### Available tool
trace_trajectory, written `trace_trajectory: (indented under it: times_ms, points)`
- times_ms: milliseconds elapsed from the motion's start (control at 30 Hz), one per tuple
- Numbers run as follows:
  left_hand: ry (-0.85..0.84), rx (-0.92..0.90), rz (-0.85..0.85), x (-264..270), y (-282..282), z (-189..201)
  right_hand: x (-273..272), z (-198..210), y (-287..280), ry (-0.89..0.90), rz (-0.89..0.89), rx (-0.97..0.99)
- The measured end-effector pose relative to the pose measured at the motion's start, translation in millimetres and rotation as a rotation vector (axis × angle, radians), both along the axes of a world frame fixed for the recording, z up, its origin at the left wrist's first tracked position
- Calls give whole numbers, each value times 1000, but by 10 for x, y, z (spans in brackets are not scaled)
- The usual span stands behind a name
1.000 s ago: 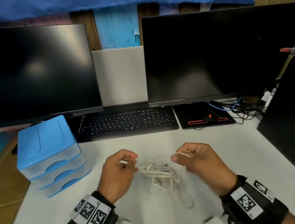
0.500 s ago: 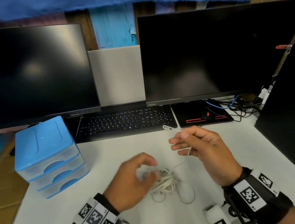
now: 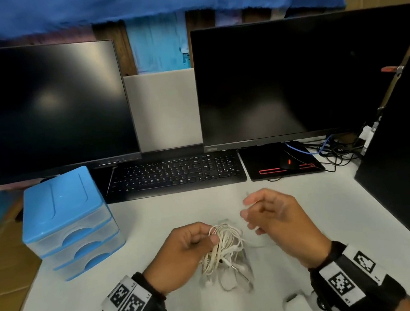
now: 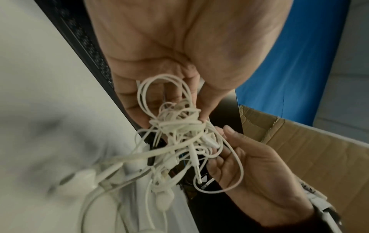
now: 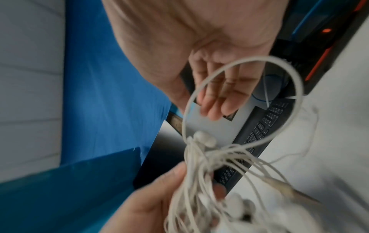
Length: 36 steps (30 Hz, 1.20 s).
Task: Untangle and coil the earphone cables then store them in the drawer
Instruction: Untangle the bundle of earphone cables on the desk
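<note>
Cables, white and thoroughly knotted, make up a tangled bundle of earphone cables (image 3: 225,250) held just above the near middle of the white desk (image 3: 154,212), with loose loops and earbuds trailing down onto the surface toward the near edge. The left hand (image 3: 184,252) grips the top of the bundle, fingers and thumb curled round a clump of strands; the left wrist view shows this pinch clearly, with one loop (image 4: 163,96) standing up against the palm and a metal-tipped plug (image 4: 196,167) dangling below. The right hand (image 3: 275,219) hovers just to the right of the bundle, slightly farther from the near edge, fingers loosely bent and relaxed. It is blurred in the head view, and whether a thin strand runs through its fingers cannot be told there; in the right wrist view the fingers (image 5: 219,94) lie fairly straight and together behind a wide cable loop (image 5: 249,102), not closed on it. A blue three-drawer organiser (image 3: 66,222) stands near the left edge of the desk, all its translucent drawers pushed in. Along the far edge sit two dark monitors, left (image 3: 45,107) and right (image 3: 304,75), with a black keyboard (image 3: 175,174) in front of them and a black mouse (image 3: 286,162) on a dark mouse pad (image 3: 264,171) toward the far right corner, beside a cluster of black and blue wires (image 3: 331,148).
</note>
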<state>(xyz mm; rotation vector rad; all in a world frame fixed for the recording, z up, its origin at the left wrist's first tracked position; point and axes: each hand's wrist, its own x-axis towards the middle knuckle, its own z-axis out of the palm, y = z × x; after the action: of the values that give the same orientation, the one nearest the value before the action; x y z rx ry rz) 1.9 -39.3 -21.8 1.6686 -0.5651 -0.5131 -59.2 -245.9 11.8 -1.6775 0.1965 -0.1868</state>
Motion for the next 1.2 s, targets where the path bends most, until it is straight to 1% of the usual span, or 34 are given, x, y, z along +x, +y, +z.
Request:
trace_trajectory:
  times_ms: [67, 133, 200, 233, 333, 433, 500, 633, 767, 900, 1000, 1133, 1200]
  points:
    - [25, -61, 0, -11, -11, 35, -36, -66, 77, -26, 80, -200]
    - [38, -99, -7, -26, -13, 70, -62, -128, 140, -42, 113, -342]
    - [48, -123, -17, -37, -10, 93, -72, -161, 170, -71, 113, -420]
    - [48, -131, -22, -45, -8, 108, -74, -172, 174, -89, 110, -425]
    - [-16, -106, 3, -62, 2, 135, -81, -169, 192, -133, 118, -392]
    - [-75, -82, 117, -43, 17, 103, -91, -146, 211, -132, 132, -358]
    - [-58, -100, 162, -23, 14, 95, -96, -143, 206, -106, 147, -361]
    - [-40, -99, 177, -5, 17, 131, -82, -150, 162, -123, 183, -375]
    - [5, -125, 213, 0, 6, 148, -60, -161, 132, -140, 206, -229]
    - [91, -196, 280, -6, -5, 183, -32, -185, 79, -179, 236, -158]
    - [105, -225, 281, 8, 10, 225, -9, -192, 43, -199, 231, -92]
    - [112, -225, 193, -21, 5, 230, 10, -221, 43, -198, 236, -35]
    - [97, -203, 182, -32, -5, 201, 18, -232, 52, -202, 244, -21]
